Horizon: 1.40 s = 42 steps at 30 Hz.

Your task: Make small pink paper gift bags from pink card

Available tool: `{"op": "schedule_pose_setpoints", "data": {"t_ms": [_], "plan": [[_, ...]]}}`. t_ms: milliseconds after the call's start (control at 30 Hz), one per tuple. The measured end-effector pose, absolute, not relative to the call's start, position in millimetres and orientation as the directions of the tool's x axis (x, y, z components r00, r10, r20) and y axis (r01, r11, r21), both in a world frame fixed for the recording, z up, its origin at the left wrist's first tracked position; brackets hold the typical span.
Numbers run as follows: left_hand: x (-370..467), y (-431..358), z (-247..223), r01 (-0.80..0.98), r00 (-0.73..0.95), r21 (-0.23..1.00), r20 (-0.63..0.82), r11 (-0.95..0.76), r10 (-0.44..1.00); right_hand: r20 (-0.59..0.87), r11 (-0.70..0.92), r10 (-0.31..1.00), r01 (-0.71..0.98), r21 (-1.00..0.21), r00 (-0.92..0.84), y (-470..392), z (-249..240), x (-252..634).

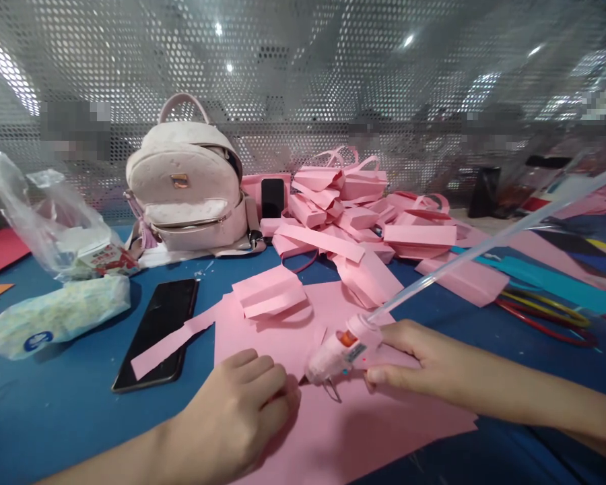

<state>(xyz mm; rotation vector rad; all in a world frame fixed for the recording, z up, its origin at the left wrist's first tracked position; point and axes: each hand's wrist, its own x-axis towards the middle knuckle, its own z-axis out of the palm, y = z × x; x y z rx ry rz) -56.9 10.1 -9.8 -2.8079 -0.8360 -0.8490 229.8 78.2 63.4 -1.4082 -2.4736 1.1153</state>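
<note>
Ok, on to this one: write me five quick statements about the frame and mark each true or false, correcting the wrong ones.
1. The right hand holds the glue gun. True.
2. The glue gun points toward the picture's right edge. False: it points left, toward the left hand.
3. The backpack stands left of the pink paper pile. True.
4. The work surface is plain white. False: the table is blue.
5. A pink strip lies partly across the phone on the table. True.
</note>
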Motion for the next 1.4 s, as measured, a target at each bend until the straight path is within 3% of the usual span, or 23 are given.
{"op": "schedule_pose_setpoints", "data": {"t_ms": [200,433,567,800,1000,1200,1400], "plan": [[-56.2,11.7,-6.9,0.530,0.679,0.079,0.557,-0.844,0.478,-0.330,0.256,0.730,0.687,-0.680,-0.598,83.4,66.5,225.2],[-55.1,12.9,-2.5,0.535,0.665,0.106,0.560,-0.838,0.494,-0.289,0.257,0.775,0.697,-0.669,-0.563,84.0,58.0,231.3],[-55.2,14.0,-1.8,0.537,0.666,0.111,0.553,-0.836,0.501,-0.260,0.235,0.778,0.648,-0.724,-0.573,83.6,55.2,231.8],[-52.3,17.5,-2.2,0.560,0.646,0.112,0.562,-0.821,0.517,-0.298,0.266,0.779,0.722,-0.639,-0.551,86.5,42.5,242.1],[-48.5,20.8,-17.0,0.547,0.557,0.151,0.669,-0.823,0.493,-0.300,0.287,0.747,0.695,-0.659,-0.593,82.5,43.5,241.7],[-49.4,19.5,-14.3,0.535,0.567,0.163,0.658,-0.829,0.495,-0.345,0.240,0.771,0.747,-0.621,-0.535,83.9,38.2,248.1],[-53.0,17.9,0.2,0.529,0.650,0.172,0.547,-0.831,0.527,-0.307,0.141,0.843,0.732,-0.667,-0.442,77.2,39.2,244.8]]}}
